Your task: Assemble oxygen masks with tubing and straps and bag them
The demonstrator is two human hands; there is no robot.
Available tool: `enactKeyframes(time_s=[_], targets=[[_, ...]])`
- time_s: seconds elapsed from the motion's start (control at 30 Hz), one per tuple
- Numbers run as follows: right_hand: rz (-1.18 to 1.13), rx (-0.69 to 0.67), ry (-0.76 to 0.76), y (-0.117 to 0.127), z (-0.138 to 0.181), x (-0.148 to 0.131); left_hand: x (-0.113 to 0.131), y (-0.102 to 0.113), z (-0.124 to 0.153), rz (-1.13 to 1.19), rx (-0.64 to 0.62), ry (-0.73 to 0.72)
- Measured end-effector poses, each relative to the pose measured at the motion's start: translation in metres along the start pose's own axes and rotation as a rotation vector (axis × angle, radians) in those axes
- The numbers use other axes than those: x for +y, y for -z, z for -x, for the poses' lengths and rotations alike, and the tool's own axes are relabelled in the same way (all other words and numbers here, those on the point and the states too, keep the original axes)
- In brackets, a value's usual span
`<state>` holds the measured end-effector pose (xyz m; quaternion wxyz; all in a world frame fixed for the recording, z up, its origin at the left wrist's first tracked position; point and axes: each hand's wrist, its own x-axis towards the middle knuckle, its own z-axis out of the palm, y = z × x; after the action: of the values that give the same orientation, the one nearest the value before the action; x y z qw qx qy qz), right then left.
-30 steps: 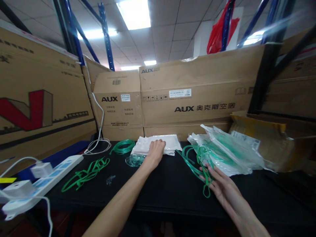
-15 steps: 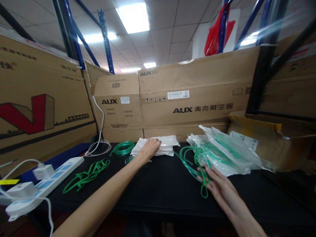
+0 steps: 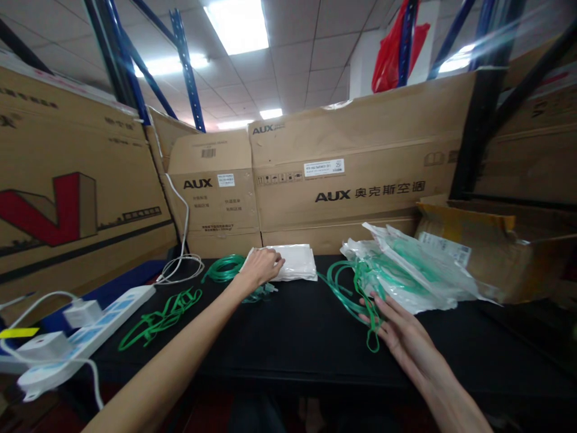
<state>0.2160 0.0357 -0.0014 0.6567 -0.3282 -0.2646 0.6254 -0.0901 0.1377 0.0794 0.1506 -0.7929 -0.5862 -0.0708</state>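
Observation:
My left hand [image 3: 262, 267], fingers curled, is on the left part of a small stack of white plastic bags [image 3: 297, 263] and pinches at them; its fingertips are partly hidden. Just below that hand sits a clear greenish plastic piece [image 3: 261, 293], mostly covered by the wrist. My right hand [image 3: 399, 328] has its fingers loosely bent around a green elastic strap [image 3: 373, 325], whose loop hangs past the fingertips. Green clear tubing [image 3: 338, 288] curves beside the strap. Behind it lie clear plastic bags with green tubing inside [image 3: 406, 270].
Coiled green tubing [image 3: 224, 268] and a loose green strap [image 3: 166, 316] lie left on the black table [image 3: 288, 343]. A white power strip [image 3: 94, 337] with plugs stands farther left. An open cardboard box [image 3: 505, 252] is at the right; large cartons [image 3: 360, 168] wall the back.
My left hand has shifted slightly left over the white bags, which now lie more squarely stacked. The right hand stays at the green strap. The view has moved a little.

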Motion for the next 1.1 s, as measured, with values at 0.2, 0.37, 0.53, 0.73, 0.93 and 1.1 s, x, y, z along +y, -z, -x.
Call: enactKeyframes(time_s=[0.2,0.37,0.53,0.73,0.93,1.1], targets=[[-0.032,0.036,0.007,0.001,0.0,0.0,0.022,-0.029,-0.048,0.131,-0.028,0.126],[-0.018,0.052,0.01,0.001,0.001,0.0,0.027,-0.057,-0.074,0.226,-0.223,0.141],[0.02,0.002,0.012,0.003,0.0,0.002,0.027,-0.068,-0.084,0.247,-0.333,0.122],[0.043,-0.014,0.01,0.0,0.001,0.001,-0.001,-0.043,-0.089,0.203,-0.333,0.072],[0.07,-0.023,-0.001,-0.003,0.001,0.002,-0.048,-0.027,-0.063,0.126,-0.44,0.118],[0.144,-0.033,-0.006,-0.007,0.004,0.002,-0.051,-0.024,-0.046,0.175,-0.383,0.144]])
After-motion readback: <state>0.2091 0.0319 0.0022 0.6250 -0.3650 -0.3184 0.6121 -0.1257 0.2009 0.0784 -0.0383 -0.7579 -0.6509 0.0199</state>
